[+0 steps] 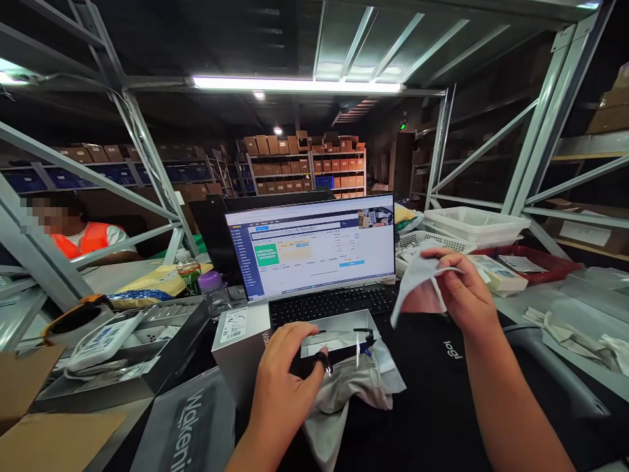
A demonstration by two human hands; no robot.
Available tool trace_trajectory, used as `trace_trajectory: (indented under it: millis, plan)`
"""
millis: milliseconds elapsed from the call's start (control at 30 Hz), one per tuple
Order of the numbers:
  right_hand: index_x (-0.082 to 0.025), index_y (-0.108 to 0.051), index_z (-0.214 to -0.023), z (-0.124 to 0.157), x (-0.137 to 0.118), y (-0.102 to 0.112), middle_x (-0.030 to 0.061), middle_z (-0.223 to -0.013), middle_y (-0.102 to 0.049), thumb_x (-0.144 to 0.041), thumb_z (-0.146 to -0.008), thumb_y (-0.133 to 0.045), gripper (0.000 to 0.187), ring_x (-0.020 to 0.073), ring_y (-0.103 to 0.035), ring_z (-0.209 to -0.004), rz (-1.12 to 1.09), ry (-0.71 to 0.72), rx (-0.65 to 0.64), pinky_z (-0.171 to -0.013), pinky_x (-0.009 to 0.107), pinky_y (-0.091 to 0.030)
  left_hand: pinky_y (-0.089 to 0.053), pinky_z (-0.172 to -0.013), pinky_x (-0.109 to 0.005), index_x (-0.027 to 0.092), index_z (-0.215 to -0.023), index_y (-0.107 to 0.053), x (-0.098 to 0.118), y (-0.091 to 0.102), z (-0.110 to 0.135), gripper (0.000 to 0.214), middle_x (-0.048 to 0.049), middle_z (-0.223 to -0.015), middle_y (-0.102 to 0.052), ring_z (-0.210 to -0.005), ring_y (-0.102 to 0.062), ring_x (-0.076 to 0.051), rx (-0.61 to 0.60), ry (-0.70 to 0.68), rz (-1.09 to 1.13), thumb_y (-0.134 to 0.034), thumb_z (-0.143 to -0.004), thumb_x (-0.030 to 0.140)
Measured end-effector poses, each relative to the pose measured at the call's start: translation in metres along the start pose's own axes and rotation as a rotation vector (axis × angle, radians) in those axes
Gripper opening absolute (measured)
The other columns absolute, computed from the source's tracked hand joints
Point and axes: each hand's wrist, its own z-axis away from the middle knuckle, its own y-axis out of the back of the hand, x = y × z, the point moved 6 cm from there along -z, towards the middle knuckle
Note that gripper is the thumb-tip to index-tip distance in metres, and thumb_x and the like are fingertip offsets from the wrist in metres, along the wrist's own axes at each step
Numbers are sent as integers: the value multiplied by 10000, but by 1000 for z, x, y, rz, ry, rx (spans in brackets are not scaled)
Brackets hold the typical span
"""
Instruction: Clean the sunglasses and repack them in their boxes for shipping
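Covering the near part of the counter (515,308), a black mat (417,406) lies before a lit monitor (314,262). A black keyboard (339,303) sits just below the screen. To its left stands an upright Wakening box (236,367); a grey handheld scanner (555,367) lies at the right. In the middle, a grey fabric pouch (339,387) lies against the near side of an open white box (339,324). The hands are apart: the left hand (285,380) curves over that box, thumb and fingers parted, while the right hand (469,295) pinches a thin white sheet (422,282) raised before the monitor's right edge. A small black loop (322,360) shows at the left thumb; whether it is gripped, I cannot tell.
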Motion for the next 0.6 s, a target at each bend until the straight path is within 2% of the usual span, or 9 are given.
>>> trace_trajectory:
  millis: [67,133,267,367,433,600]
  plan:
    - [-258,-480,-912,6,-17,-10,97,-1261,-590,-390,-1016,-422,178,285,-568,-1178,-220,-14,-146,-988,461,-447,-511,-847,-355,265,-1029,-686,4,-1,0,237,-38,-1022,-694,-960,-648,-236,-34,-57,-41,-638,-814,179]
    - [-250,-508,-917,14,-35,-22,86,-1252,-584,-365,-1022,-441,169,270,-554,-1167,-332,-13,-288,-987,433,-433,-523,-858,-356,259,-1068,-657,7,-4,1,260,-37,-1055,-680,-987,-644,-222,-68,-113,-80,-599,-836,157]
    - [-247,-526,-974,34,-68,-60,77,-1281,-563,-213,-995,-479,62,235,-527,-1199,-325,44,-577,-1020,386,-406,-534,-869,-348,250,-1106,-624,12,-9,4,331,-38,-1090,-664,-1016,-633,-205,-117,-187,-152,-569,-814,107]
    - [-242,-568,-1032,51,-82,-88,77,-1375,-494,-59,-913,-538,220,217,-483,-1285,-288,40,-788,-1067,357,-383,-542,-869,-370,236,-1133,-616,16,-13,6,375,-49,-1104,-657,-1017,-631,-216,-135,-236,-200,-561,-789,98]
    - [-240,-610,-1044,57,-85,-98,76,-1378,-477,-28,-885,-576,267,202,-502,-1265,-294,6,-833,-1047,326,-402,-542,-868,-383,233,-1136,-615,18,-13,8,385,-49,-1104,-656,-1012,-630,-224,-133,-250,-226,-569,-778,100]
    - [-224,-655,-956,54,-75,-99,47,-1224,-561,25,-778,-688,308,180,-568,-1137,-303,-47,-843,-958,282,-425,-527,-877,-361,239,-1101,-629,14,-8,8,327,-31,-1078,-658,-1000,-626,-203,-78,-181,-197,-575,-806,108]
